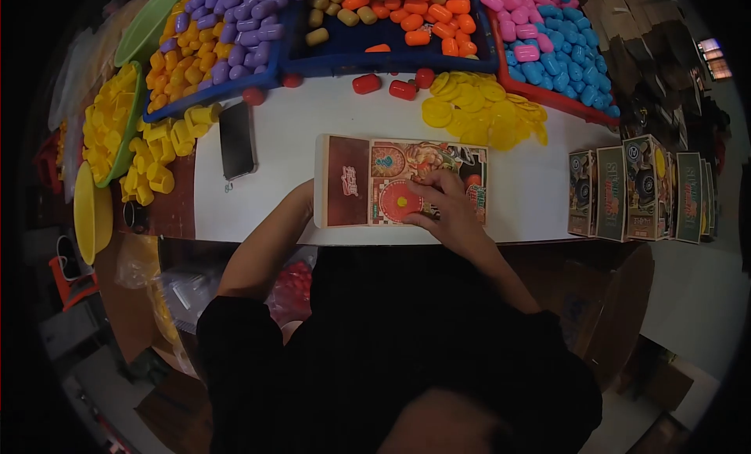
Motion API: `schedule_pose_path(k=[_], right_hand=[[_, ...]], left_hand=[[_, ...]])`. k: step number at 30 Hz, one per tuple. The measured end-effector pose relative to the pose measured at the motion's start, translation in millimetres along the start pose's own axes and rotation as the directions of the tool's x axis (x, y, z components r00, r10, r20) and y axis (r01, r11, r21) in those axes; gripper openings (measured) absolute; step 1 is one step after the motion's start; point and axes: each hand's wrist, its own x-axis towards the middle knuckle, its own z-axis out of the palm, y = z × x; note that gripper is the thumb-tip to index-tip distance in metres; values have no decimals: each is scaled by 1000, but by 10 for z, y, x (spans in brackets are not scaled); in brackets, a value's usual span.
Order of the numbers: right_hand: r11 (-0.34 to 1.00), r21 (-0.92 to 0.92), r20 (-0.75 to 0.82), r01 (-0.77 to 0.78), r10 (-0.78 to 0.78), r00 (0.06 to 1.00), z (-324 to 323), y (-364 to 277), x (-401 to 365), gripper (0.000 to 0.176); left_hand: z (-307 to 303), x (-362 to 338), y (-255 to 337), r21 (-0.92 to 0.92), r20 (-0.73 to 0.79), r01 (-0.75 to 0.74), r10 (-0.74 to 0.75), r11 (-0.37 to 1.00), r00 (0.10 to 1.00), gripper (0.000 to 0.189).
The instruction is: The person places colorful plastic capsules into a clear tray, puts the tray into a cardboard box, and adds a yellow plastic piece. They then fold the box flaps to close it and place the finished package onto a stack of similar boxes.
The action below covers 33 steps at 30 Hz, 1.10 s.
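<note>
A printed cardboard box (pixel 344 184) lies at the table's front edge, with a dark red panel at its left and colourful artwork beside it. On the artwork is a round red disc (pixel 395 197) with a small yellow centre. My right hand (pixel 454 211) is over the box, thumb and forefinger gripping the disc's right side. My left forearm (pixel 270 239) reaches to the box's left edge. There the left hand goes out of sight behind or under the box, so its fingers are hidden.
Behind the box lie yellow discs (pixel 469 106) and red capsules (pixel 366 84). Blue trays (pixel 313 66) and a red tray (pixel 563 102) hold coloured capsules. A phone (pixel 238 139) and yellow cups (pixel 156 153) are left; printed boxes (pixel 610 192) stand right.
</note>
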Motion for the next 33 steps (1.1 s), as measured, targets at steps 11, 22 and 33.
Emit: schedule_pose_path(k=[11,22,33], right_hand=[[998,-22,-157,-58,54,986,-522,696,740,15],[737,-664,45,-125,206,978,-117,946,1337,13],[973,-183,33,140,-137,990,-436,268,111,24]], left_hand=[[378,-836,193,980,136,-173,959,-95,248,23],[627,-342,-615,879,433,-74,724,-471,537,47],[793,-170,-419,720,511,94,617,-688,598,52]])
